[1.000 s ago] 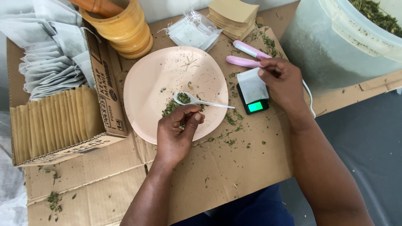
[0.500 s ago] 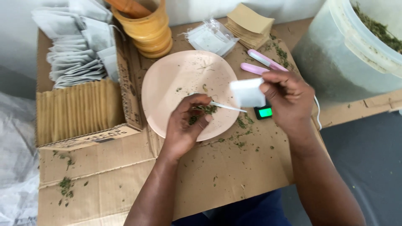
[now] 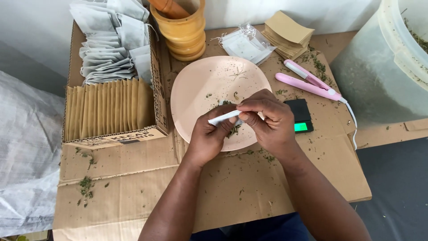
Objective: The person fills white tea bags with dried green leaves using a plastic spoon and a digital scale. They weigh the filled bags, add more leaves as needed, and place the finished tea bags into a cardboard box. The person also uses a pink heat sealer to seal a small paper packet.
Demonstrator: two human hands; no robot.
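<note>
my left hand (image 3: 209,134) and right hand (image 3: 267,120) meet over the near rim of the plate, both pinching a small white paper sachet (image 3: 225,118) flat between fingertips; beneath them the smooth, round pink plate (image 3: 200,89) carries dry green herb crumbs; the table is covered in creased brown cardboard (image 3: 133,187), flecked with leaf; just right sits a small black scale (image 3: 299,115) with a green lit display; beyond, a pink hair straightener (image 3: 307,82), a stack of tan envelopes (image 3: 287,33), a turned wooden mortar (image 3: 183,31); left, a cardboard box (image 3: 158,102) of filled paper bags.

small herb-packing workspace, cardboard tabletop (image 3: 133,178), pocket scale (image 3: 299,116), empty sachets (image 3: 107,40)
</note>
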